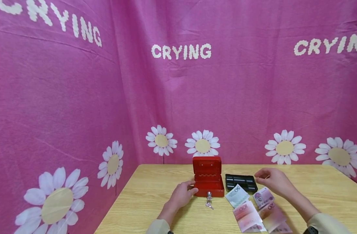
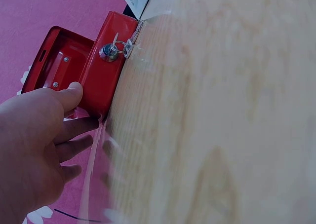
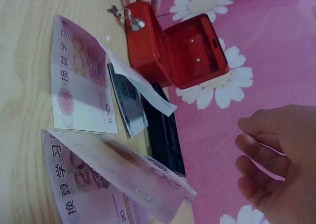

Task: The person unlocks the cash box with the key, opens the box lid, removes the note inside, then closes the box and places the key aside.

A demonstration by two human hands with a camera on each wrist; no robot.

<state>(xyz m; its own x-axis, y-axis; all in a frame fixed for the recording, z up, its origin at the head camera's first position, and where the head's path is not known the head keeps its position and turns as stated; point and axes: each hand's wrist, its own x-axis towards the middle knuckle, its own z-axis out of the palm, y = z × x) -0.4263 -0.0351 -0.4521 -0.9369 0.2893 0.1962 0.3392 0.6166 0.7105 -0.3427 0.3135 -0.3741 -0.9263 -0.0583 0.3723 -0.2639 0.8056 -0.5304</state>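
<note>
A red cash box (image 1: 209,187) stands on the table with its lid (image 1: 207,165) raised. Keys (image 1: 209,203) hang from its front lock. My left hand (image 1: 180,196) touches the box's left front corner with thumb and forefinger, as the left wrist view also shows; the other fingers are extended beside it. To the right of the box lies a black compartment tray (image 1: 241,183). My right hand (image 1: 273,180) hovers off the tray's right end, fingers loosely bent, holding nothing. Folded notes lie nearer me: a 50 (image 1: 237,196), a 100 (image 1: 247,216), a 5 (image 1: 263,198) and a 20 (image 1: 273,216).
The light wooden table (image 1: 137,208) reaches back to a pink cloth backdrop (image 1: 240,104) printed with daisies and lettering. The 50 note and the 5 note lie close against the tray's front side.
</note>
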